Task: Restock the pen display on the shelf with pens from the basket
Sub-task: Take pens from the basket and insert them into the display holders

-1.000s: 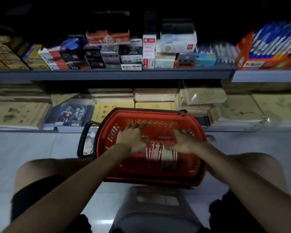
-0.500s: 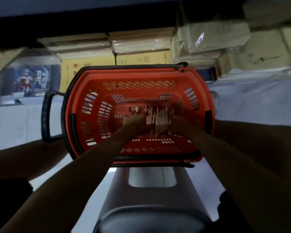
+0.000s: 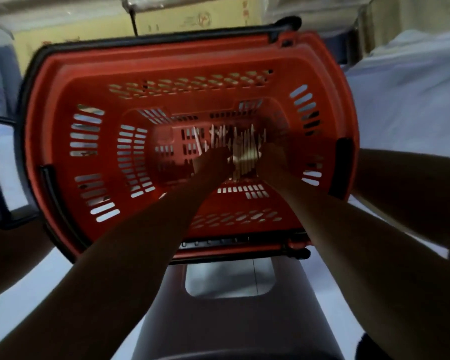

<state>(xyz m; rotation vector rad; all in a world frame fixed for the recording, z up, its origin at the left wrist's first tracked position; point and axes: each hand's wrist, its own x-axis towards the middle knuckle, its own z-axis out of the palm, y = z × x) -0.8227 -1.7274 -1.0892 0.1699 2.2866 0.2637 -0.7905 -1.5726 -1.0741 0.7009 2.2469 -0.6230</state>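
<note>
A red plastic basket (image 3: 63, 105) with black handles fills the middle of the head view, seen from above. Several white pens (image 3: 240, 149) lie in a row on its slotted floor. Both my hands are down inside it. My left hand (image 3: 213, 162) rests on the left end of the row and my right hand (image 3: 273, 158) on the right end, fingers curled around the bundle from both sides. The image is dim and blurred, so the finger contact is hard to make out. The pen display is out of view.
A dark plastic stool (image 3: 231, 315) with a cut-out slot stands just below the basket, between my knees. Wrapped yellow paper packs (image 3: 192, 16) on a low shelf lie beyond the basket's far rim. Pale tiled floor (image 3: 405, 105) shows on the right.
My head has tipped down and closer, so the upper shelves have dropped out of view. Both hands have sunk from above the basket to its floor and closed in on the pens.
</note>
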